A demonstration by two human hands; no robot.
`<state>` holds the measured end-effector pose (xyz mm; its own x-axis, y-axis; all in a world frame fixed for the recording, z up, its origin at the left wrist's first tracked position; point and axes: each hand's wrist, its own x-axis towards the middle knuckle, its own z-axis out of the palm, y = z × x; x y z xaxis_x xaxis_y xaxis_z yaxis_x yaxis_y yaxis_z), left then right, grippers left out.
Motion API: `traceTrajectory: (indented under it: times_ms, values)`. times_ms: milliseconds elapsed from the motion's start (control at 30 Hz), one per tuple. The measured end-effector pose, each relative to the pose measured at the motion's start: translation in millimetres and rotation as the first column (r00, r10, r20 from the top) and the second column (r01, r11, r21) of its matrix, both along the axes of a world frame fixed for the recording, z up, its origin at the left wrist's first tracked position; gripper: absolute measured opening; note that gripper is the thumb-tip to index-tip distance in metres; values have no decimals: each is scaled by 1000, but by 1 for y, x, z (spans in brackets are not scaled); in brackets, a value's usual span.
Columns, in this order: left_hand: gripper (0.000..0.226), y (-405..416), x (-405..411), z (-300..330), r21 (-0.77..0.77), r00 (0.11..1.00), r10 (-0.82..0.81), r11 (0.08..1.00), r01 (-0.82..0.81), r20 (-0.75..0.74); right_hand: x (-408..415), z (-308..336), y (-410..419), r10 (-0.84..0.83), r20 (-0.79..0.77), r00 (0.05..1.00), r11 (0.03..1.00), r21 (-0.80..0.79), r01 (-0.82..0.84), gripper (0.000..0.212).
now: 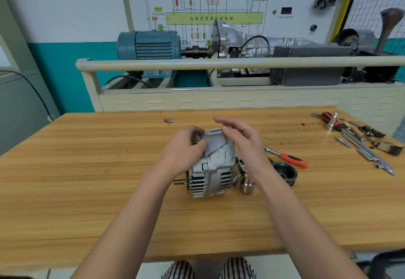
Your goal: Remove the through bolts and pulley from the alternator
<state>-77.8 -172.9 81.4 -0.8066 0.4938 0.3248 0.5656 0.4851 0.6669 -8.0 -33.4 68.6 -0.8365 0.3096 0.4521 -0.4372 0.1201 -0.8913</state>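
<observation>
We're at a wooden bench (87, 180), grain running side to side, w/ a knot hole (169, 120) near the far edge. Behind it: cream rail (219, 63), blue motor (149, 45) coupled to a gearbox (252, 46), teal-and-white wall. Wiring-diagram board (206, 2) has a green box reading 自动变速器控制电脑; smaller labels too blurred to read. Alternator (213, 164) sits mid-bench. Our left hand (186, 149) curls round its pulley (196, 139) end; right hand (243, 140) hovers beside the housing, fingers loosely bent, holding nothing. Red-handled ratchet (287, 158), black cap (285, 172) and brass socket (246, 185) lie just right; more tools (359, 138) at far right.
</observation>
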Motion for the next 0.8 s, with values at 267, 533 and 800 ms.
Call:
traceTrajectory:
  times_ms: [267, 533, 800]
  values:
    - [40, -25, 21, -4, -12, 999, -42, 999, 42, 13, 39, 33, 4, -28, 113, 993, 998, 52, 22, 21]
    - [51, -31, 28, -11, -23, 999, -50, 998, 50, -1, 46, 25, 3, -73, 250, 965, 996, 76, 56, 23]
    - [44, -40, 32, -14, 66, 998, 23, 998, -20, -57, 48, 27, 1, -113, 249, 962, 993, 52, 103, 23]
